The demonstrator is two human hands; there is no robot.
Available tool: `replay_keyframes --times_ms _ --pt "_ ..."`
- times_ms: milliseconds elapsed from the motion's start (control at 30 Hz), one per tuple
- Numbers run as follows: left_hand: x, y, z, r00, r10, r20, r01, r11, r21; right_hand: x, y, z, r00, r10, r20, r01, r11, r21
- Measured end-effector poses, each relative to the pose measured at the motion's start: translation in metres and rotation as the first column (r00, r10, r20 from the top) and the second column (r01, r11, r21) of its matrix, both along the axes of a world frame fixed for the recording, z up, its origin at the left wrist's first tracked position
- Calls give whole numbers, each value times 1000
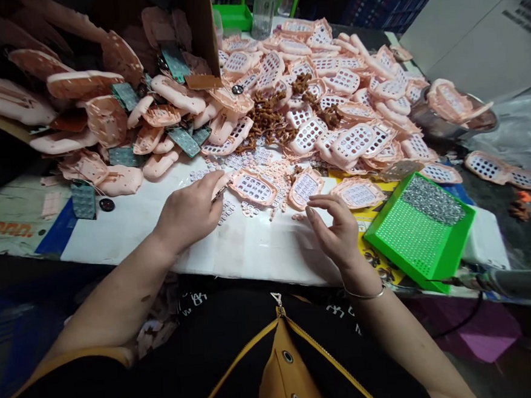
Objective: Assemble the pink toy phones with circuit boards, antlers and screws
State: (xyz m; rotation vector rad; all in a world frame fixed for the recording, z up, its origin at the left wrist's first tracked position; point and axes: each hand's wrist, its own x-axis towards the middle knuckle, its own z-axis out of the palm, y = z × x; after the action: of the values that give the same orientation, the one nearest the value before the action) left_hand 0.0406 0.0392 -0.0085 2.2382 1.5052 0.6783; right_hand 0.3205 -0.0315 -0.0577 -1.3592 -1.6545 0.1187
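My left hand (191, 210) rests on the white table sheet (126, 224), fingers curled round a thin metal tool, likely tweezers (219, 193), whose tip points at a pink plastic keypad shell (252, 188). My right hand (333, 227) hovers just above the table edge with fingers loosely bent and apart, holding nothing I can see. A second pink keypad shell (305, 188) lies just beyond its fingertips. Small pale buttons (248, 207) are scattered between the two hands.
A big heap of pink shells (330, 85) fills the back, with brown parts (269, 120) and green circuit boards (184, 141) mixed in. A green perforated tray (413, 237) sits at right. A cardboard box (201, 27) stands behind.
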Motion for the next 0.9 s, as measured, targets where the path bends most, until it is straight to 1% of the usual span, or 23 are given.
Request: replay_keyframes --times_ms 33,67,100,167,200,233,300,367,433,500,533,600,633,667,700,733,767,800,833,900 --pt "-2 2 7 999 -10 39 11 999 -41 1 0 -5 1000 6 -12 -7 1000 -23" --pt "-3 2 12 992 -35 125 50 992 -117 1 1 -9 999 22 -24 -23 999 -48" --pt "-1 0 15 968 -57 246 111 971 -210 0 1 -13 998 45 -36 -47 997 -68" --pt "6 -5 13 880 -33 473 230 902 -365 -4 2 -18 994 98 -54 -103 989 -108" --pt "10 -8 9 839 6 544 266 867 -420 -7 2 -19 991 124 -59 -130 984 -122" --pt "14 -10 5 813 46 581 287 836 -467 -10 2 -19 987 147 -62 -154 980 -129" --pt "22 -15 -1 790 107 603 314 775 -549 -16 1 -16 980 189 -65 -196 973 -122" --pt "28 -17 -3 783 110 613 339 750 -568 -24 1 -10 972 229 -61 -233 968 -95" --pt "32 -18 -4 780 47 624 368 771 -519 -32 1 -2 966 254 -50 -257 965 -56" --pt "35 -20 -8 802 -61 594 381 817 -432 -41 2 5 968 250 -30 -250 968 -25" --pt "36 -21 -12 832 -121 542 370 849 -377 -45 3 8 971 239 -17 -240 971 -21" --pt "36 -24 -21 908 -217 358 307 926 -218 -52 4 12 974 227 20 -226 974 -23" --pt "34 -25 -26 942 -237 239 270 956 -115 -54 4 14 971 236 47 -235 972 -18" --pt "33 -26 -29 964 -228 136 232 973 -13 -55 3 16 965 252 75 -252 968 -1" --pt "31 -26 -31 978 -196 69 192 979 65 -56 2 18 958 268 101 -272 962 28" --pt "29 -24 -31 986 -163 44 157 982 106 -55 0 20 953 276 122 -285 956 66" --pt "27 -22 -29 989 -135 61 128 986 104 -54 -1 22 953 272 133 -287 952 105" --pt "25 -19 -26 987 -120 105 114 992 62 -52 -1 24 958 255 133 -273 953 135" --pt "24 -15 -23 980 -119 160 122 993 -4 -48 -1 25 966 225 126 -243 958 152" --pt "23 -7 -18 971 -75 227 102 989 -110 -37 4 25 985 132 114 -148 978 148"
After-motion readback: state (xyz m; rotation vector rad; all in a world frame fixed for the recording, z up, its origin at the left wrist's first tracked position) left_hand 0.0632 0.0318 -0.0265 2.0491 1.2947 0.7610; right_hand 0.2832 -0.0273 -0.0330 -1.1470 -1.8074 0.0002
